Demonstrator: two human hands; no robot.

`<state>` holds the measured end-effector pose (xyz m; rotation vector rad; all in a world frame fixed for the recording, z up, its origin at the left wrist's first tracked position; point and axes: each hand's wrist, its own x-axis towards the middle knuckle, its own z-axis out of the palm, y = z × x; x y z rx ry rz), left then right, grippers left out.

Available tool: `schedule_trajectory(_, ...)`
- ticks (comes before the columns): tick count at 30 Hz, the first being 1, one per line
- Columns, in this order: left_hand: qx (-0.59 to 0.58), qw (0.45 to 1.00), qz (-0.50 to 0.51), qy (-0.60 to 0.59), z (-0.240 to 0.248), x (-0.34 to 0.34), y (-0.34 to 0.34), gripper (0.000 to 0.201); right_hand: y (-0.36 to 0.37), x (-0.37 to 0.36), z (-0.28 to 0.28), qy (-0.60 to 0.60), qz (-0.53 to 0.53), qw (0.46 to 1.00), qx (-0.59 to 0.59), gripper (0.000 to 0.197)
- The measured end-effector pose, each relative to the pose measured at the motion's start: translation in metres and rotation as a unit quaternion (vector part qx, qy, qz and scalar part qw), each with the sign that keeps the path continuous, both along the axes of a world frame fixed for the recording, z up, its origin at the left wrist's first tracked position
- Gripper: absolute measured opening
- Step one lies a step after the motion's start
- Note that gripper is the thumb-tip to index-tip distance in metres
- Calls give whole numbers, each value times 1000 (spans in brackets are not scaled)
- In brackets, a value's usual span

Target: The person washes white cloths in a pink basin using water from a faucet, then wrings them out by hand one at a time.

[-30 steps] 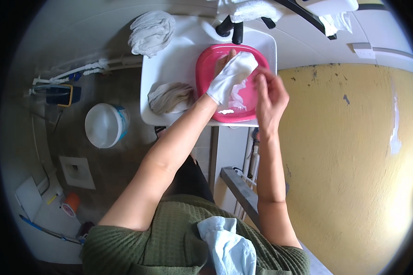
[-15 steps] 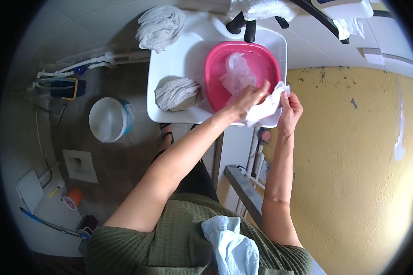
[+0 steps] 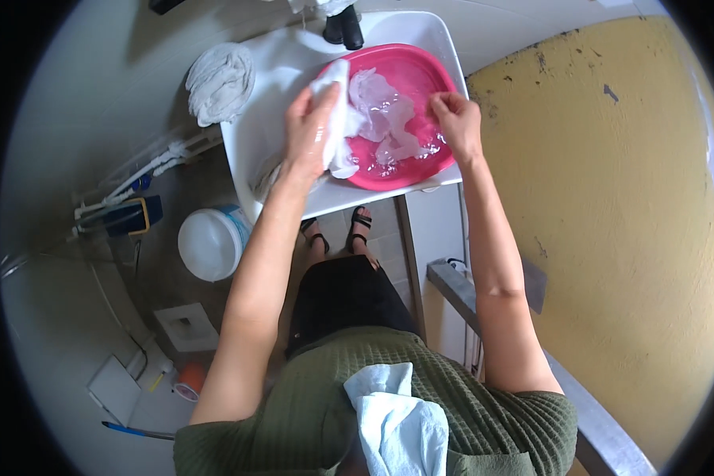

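Observation:
A wet white cloth [image 3: 338, 103] hangs bunched from my left hand [image 3: 307, 131], which is closed on it over the left rim of the pink basin [image 3: 444, 67]. The cloth's lower end hangs by the basin's left side. In the basin's shiny water lies a crumpled, thin whitish cloth [image 3: 385, 111]. My right hand [image 3: 457, 119] is above the right rim, fingers curled together, with no cloth showing in them. The basin stands in the right part of the white sink [image 3: 274, 95].
A grey-white towel [image 3: 222, 83] rests on the sink's back left corner; another towel [image 3: 268, 178] is mostly hidden behind my left hand. The black tap [image 3: 343, 30] juts over the back edge. A white bucket [image 3: 209, 244] stands on the floor, left. A yellow wall [image 3: 603, 198] rises at right.
My hands have moved apart: the left has gone left with the white cloth, and the right has let go of it. The view has shifted, and the thin cloth in the basin looks more spread out.

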<state>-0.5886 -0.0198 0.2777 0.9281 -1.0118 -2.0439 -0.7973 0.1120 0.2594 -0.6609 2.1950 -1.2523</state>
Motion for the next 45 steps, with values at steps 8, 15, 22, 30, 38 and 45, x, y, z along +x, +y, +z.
schedule_trajectory(8,23,999,38,-10,-1,9,-9,27,30,44,-35,369,266,883,117,22)
schedule_trajectory(15,38,999,28,-4,-10,2,0,28,19,26,-31,-100,111,988,-31,24)
schedule_trajectory(22,36,999,27,-1,-20,-8,10,24,9,21,0,-310,-23,947,-81,15)
schedule_trajectory(30,-82,991,-7,-106,-29,-14,19,21,0,29,2,-19,-8,996,-88,26)
schedule_trajectory(38,-132,977,-38,-164,-41,-29,31,24,-6,27,10,-339,-81,921,-177,11)
schedule_trajectory(45,-197,948,-83,-234,-43,-23,38,21,-3,32,2,-316,-98,942,-62,19)
